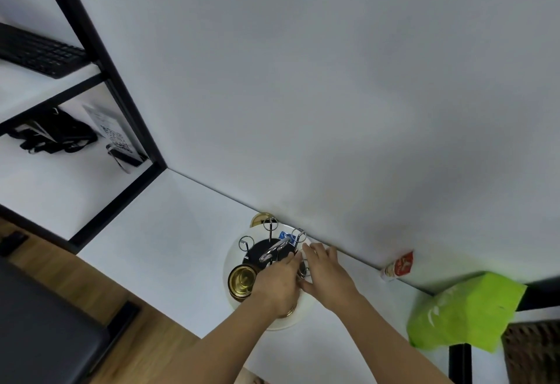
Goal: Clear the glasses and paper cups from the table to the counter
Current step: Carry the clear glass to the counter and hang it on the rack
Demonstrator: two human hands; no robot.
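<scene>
A head-worn camera looks down at a white bench [169, 232] set against a pale wall. Near the wall sits a round white tray [231, 250] holding a metal cup rack [272, 247] with looped wire prongs and a curved chrome handle. A gold-tinted glass [242, 279] rests on the tray's left side, mouth facing up. Both hands meet over the rack. The left hand [280, 283] reaches in with fingers curled toward the rack's centre; what it grips is hidden, so I cannot tell its hold. The right hand [325, 271] has fingers extended and spread, touching the rack's right side. A green bag [463, 314] lies at the bench's right end, with a small red-and-white packet [397, 268] by the wall. A black-framed shelf [100, 59] at left carries a keyboard [39, 51].
</scene>
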